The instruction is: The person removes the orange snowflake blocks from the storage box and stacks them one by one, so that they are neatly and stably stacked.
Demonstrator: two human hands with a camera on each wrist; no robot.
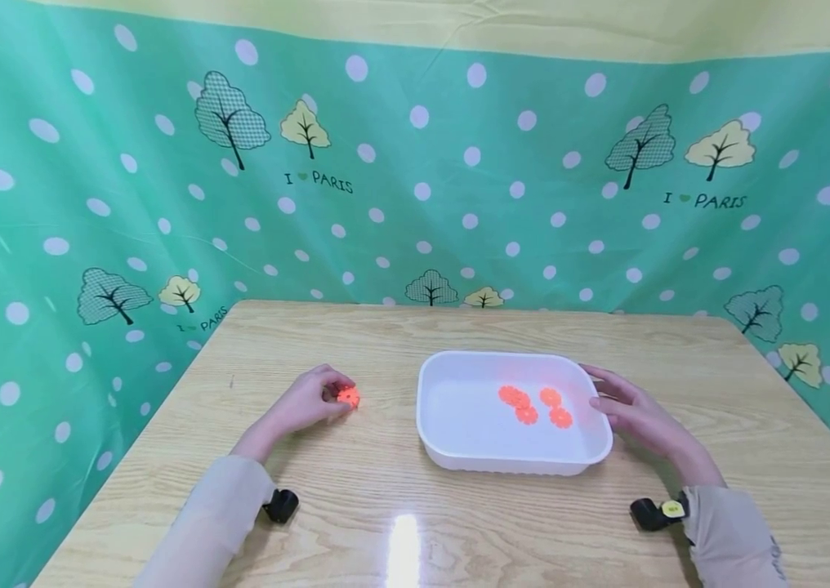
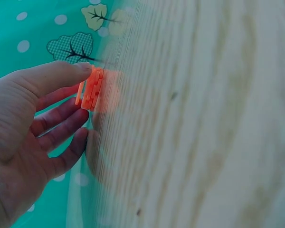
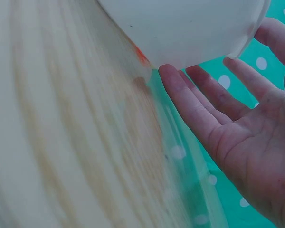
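Note:
My left hand [image 1: 310,398] pinches a few small orange notched plastic discs [image 1: 348,398] between thumb and fingers, just above the wooden table. In the left wrist view these discs [image 2: 91,89] stand on edge, side by side, under the thumb tip. A white plastic basin [image 1: 514,465] stands right of the table's middle, with several similar orange discs [image 1: 527,415] lying flat inside. With fairly straight fingers, my right hand [image 1: 635,412] touches the basin's right end at the rim. From the right wrist, the fingertips [image 3: 168,71] rest against its outer wall.
The pale wooden table [image 1: 356,498] carries the basin near its middle. Behind and at the sides hangs a green dotted curtain [image 1: 385,163] close to the table's edges. Each wrist wears a small black camera [image 1: 282,505].

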